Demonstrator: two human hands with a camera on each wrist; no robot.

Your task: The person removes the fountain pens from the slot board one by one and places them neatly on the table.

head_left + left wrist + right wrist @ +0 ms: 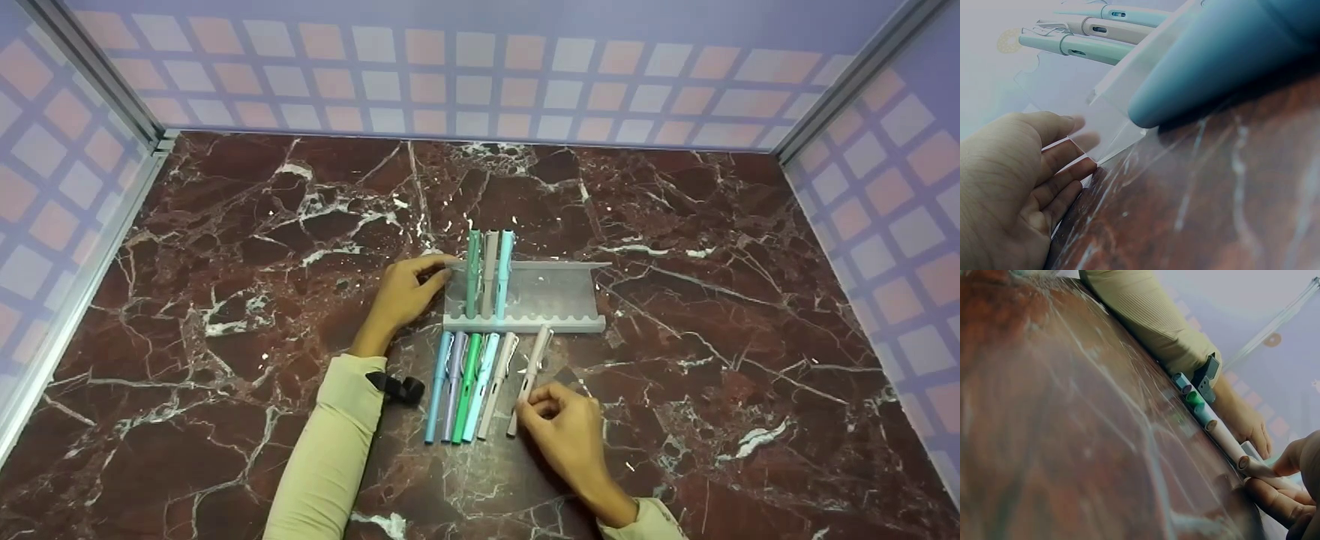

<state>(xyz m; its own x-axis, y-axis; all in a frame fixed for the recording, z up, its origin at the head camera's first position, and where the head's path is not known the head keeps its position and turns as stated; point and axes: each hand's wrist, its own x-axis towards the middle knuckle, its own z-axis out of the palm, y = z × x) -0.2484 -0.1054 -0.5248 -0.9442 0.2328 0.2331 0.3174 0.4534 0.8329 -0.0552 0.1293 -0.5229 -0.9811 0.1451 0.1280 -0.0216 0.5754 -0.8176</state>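
A clear plastic pen stand (551,294) with a scalloped front edge holds three pens: a muted green pen (472,274), a beige pen (490,276) and a light blue pen (504,277). My left hand (409,294) pinches the stand's left side; in the left wrist view its thumb and fingers (1053,126) lie on either side of the clear panel. In front of the stand, my right hand (566,427) pinches the lower part of a pinkish-beige pen (534,364) between thumb and fingers. That pen slants, its cap end near the stand's front edge.
Left of the held pen, a row of pens lies on the marble-patterned table (712,420): blue (438,390), purple (453,390), green (466,390), pale cyan (481,390) and beige (496,390). Checkered panels (480,82) enclose the back and sides.
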